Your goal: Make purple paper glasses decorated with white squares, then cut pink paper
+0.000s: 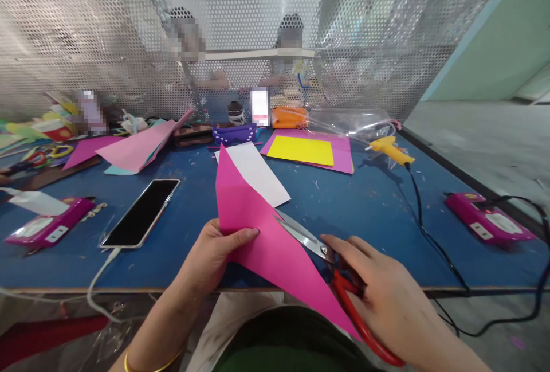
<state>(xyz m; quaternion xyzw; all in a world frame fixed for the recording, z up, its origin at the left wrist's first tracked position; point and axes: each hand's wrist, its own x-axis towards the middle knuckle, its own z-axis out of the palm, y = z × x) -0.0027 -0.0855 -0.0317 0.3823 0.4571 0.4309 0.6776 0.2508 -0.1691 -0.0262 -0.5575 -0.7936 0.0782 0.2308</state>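
Observation:
My left hand [215, 251] pinches a folded bright pink paper sheet [262, 234] at its left edge, holding it tilted above the blue table [352, 200]. In my right hand [387, 297] are red-handled scissors [318, 249]; their silver blades are parted at the paper's right edge. Behind the pink paper, a white sheet [260, 171] lies flat on the table.
A black phone [141, 211] with a white cable lies to the left. Yellow paper [301, 149] rests on pink sheets at the back. A yellow glue gun [393, 149] with a black cord sits right. Pink devices [487, 220] [47, 226] lie at both sides. Perforated metal screen [86, 28] stands behind, people beyond it.

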